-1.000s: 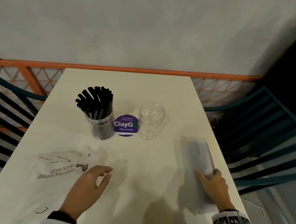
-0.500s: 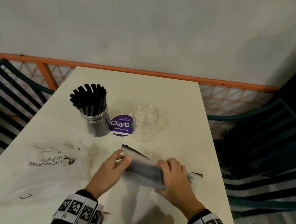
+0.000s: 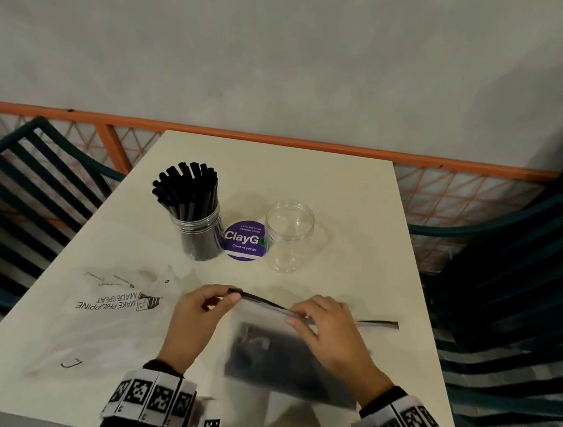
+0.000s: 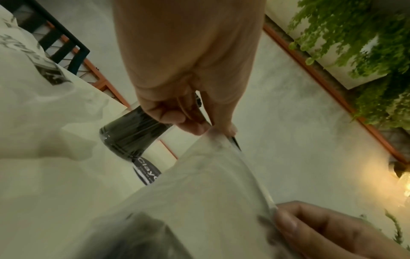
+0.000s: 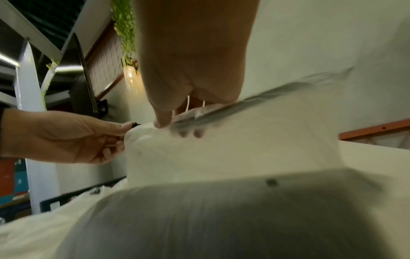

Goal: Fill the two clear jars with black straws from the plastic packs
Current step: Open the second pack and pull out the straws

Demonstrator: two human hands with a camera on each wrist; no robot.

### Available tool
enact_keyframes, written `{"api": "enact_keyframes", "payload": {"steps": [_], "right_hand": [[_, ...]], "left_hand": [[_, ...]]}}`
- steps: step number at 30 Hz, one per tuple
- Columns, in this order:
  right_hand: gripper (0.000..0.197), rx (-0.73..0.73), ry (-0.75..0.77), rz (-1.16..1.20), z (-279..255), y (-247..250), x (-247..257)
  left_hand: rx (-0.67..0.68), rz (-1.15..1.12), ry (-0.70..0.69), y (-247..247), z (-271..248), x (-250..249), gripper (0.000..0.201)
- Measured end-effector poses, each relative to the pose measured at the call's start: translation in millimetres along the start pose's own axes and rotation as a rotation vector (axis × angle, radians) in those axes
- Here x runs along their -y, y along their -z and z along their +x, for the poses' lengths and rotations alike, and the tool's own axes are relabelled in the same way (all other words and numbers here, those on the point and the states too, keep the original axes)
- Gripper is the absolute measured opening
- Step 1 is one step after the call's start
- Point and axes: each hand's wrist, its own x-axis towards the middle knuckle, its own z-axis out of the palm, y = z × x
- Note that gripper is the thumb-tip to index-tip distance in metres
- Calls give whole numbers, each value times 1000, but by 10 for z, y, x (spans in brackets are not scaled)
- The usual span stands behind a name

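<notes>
Setting: pale surface (image 3: 344, 192) pushed against a grey wall, with an orange rail behind it and dark slatted chairs on both sides.
Left hand: my left hand (image 3: 194, 322) pinches the left end of the dark sealing strip on the straw pack (image 3: 290, 358), thumb and forefinger clamped on it.
Right hand: my right hand (image 3: 330, 335) pinches the same strip near its middle, so I judge the two can pull the seal apart.
Pack: raised off the surface in front of me, hanging from the strip, with the black straws a blurred dark mass in its lower part (too smeared to count).
Full jar: the jar (image 3: 199, 229) at back left already stands packed with black straws.
Empty jar: the clear jar (image 3: 288, 236) stands upright just right of a purple sticker (image 3: 243, 240), mouth open and nothing in it.
Spent bag: a flat printed plastic bag (image 3: 106, 303) lies to my left.
Room: open surface lies between my hands and the jars; the right edge is near my right hand.
</notes>
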Motion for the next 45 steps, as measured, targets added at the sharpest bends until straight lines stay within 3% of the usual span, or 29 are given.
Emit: {"api": "enact_keyframes", "payload": {"steps": [4, 6, 9, 13, 17, 21, 23, 25, 30, 37, 40, 42, 45], "right_hand": [[14, -137, -48, 174, 209, 195, 205], [7, -178, -48, 165, 296, 315, 306], [17, -140, 9, 178, 384, 424, 500], [34, -132, 143, 224, 491, 364, 880], [25, -272, 126, 289, 586, 304, 1039], [22, -294, 111, 245, 582, 280, 1052], [28, -321, 40, 191, 554, 332, 968], [34, -344, -45, 154, 497, 438, 816], [7, -410, -140, 80, 307, 668, 479], [27, -561, -269, 189, 89, 886, 197], [26, -529, -269, 254, 72, 879, 216], [26, -498, -253, 275, 75, 861, 268], [29, -482, -209, 262, 88, 825, 355]], "left_hand": [[-53, -150, -20, 174, 28, -121, 19], [-24, -150, -57, 258, 53, -200, 22], [66, -124, -134, 335, 99, -325, 29], [99, -69, -256, 358, 139, -466, 11], [89, -28, -338, 424, 181, -541, 16], [76, 62, -437, 455, 217, -575, 18], [19, 59, -428, 503, 288, -558, 6], [-44, 57, -399, 609, 394, -506, 18], [-85, -2, -323, 770, 563, -434, 32], [-157, 36, -233, 862, 653, -423, 23], [-184, 328, -338, 831, 628, -505, 14], [-214, 530, -465, 750, 565, -617, 22], [-35, 583, -632, 447, 404, -861, 23]]}}
